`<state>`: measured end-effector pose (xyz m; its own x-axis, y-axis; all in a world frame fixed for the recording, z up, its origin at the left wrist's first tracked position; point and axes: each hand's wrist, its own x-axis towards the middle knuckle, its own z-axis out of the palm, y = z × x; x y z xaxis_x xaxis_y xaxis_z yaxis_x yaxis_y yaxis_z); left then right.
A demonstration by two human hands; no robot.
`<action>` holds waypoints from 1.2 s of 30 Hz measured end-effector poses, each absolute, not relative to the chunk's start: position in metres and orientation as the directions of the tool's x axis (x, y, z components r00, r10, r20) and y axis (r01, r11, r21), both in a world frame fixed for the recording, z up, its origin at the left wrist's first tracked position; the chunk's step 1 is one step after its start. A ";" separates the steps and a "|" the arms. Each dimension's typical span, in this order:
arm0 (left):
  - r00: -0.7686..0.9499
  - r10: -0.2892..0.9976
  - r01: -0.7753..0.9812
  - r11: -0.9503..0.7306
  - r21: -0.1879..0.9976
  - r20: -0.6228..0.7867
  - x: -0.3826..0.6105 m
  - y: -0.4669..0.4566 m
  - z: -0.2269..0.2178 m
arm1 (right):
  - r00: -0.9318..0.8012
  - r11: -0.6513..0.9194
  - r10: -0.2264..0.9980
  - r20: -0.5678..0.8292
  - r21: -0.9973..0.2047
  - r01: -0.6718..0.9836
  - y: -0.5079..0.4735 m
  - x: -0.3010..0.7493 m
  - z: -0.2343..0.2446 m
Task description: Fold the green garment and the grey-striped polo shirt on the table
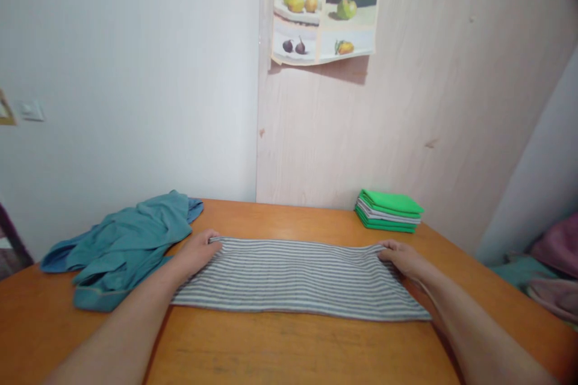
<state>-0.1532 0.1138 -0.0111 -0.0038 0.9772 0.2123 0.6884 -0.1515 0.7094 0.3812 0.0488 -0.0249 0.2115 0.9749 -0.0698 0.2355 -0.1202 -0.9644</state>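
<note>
A grey-and-white striped cloth (pixel 298 280), folded into a long rectangle, lies across the middle of the wooden table. Its far left corner is pinched between the thumb and fingers of my left hand (pixel 201 251). My right hand (pixel 401 257) grips the far right corner in the same way. Between the two hands the far edge runs nearly straight, and the near edge rests on the tabletop. Some fingers of both hands are hidden behind the fabric.
A crumpled teal garment (pixel 135 240) lies on the left of the table (pixel 289 349). Folded green and grey cloths (pixel 389 212) form a stack at the back right. Walls stand behind the table, with a fruit picture sheet (pixel 325 21) on one. More fabric (pixel 555 252) lies beyond the right edge.
</note>
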 end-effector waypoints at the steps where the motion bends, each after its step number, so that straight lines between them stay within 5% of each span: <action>1: 0.008 0.975 0.696 -0.166 0.699 0.223 -0.154 0.115 -0.012 | 0.248 -0.121 0.967 -0.060 -0.963 0.240 0.051 0.382 -0.028; 7: 0.027 0.953 0.742 -0.220 0.633 0.300 -0.160 0.122 -0.017 | 0.463 -0.094 0.886 0.027 -0.967 0.235 0.061 0.390 -0.040; 13: -0.052 0.944 0.778 -0.167 0.606 0.326 -0.166 0.131 -0.021 | 0.471 -0.075 0.881 0.050 -0.968 0.242 0.052 0.389 -0.035; 24: -0.027 0.915 0.904 -0.150 0.400 0.403 -0.166 0.128 -0.017 | 0.525 -0.179 0.817 0.238 -0.761 0.624 0.058 0.390 -0.026; 29: 0.165 0.833 0.913 -0.332 0.237 0.529 -0.134 0.108 -0.001 | 0.326 -0.064 0.863 0.385 -0.558 0.827 0.051 0.363 -0.008; 36: 0.443 0.846 0.818 -0.517 0.251 0.298 -0.092 0.084 -0.016 | -0.008 0.081 0.969 0.249 -0.285 0.955 0.043 0.315 -0.025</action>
